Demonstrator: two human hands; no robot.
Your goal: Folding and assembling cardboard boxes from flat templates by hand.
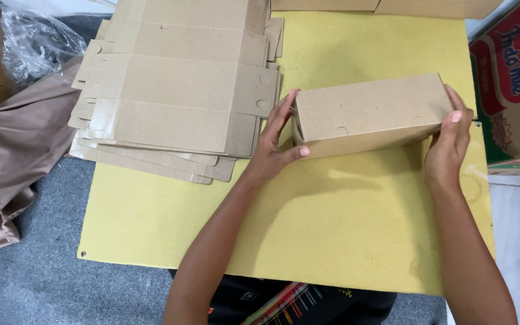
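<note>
An assembled brown cardboard box (368, 111) is held lengthwise just above the yellow board (344, 229). My left hand (275, 147) grips its left end, thumb under the front edge and fingers up along the end flap. My right hand (449, 141) clasps the right end, fingers curled over the top corner. To the left of the box lies a fanned stack of flat unfolded cardboard box blanks (175, 90), close to my left hand but not touching it.
A red and green printed carton (515, 84) stands at the right edge. Brown satin fabric (13, 156) and a clear plastic bag (34, 42) lie at the left on grey carpet (49, 283). More cardboard (386, 6) sits along the far edge.
</note>
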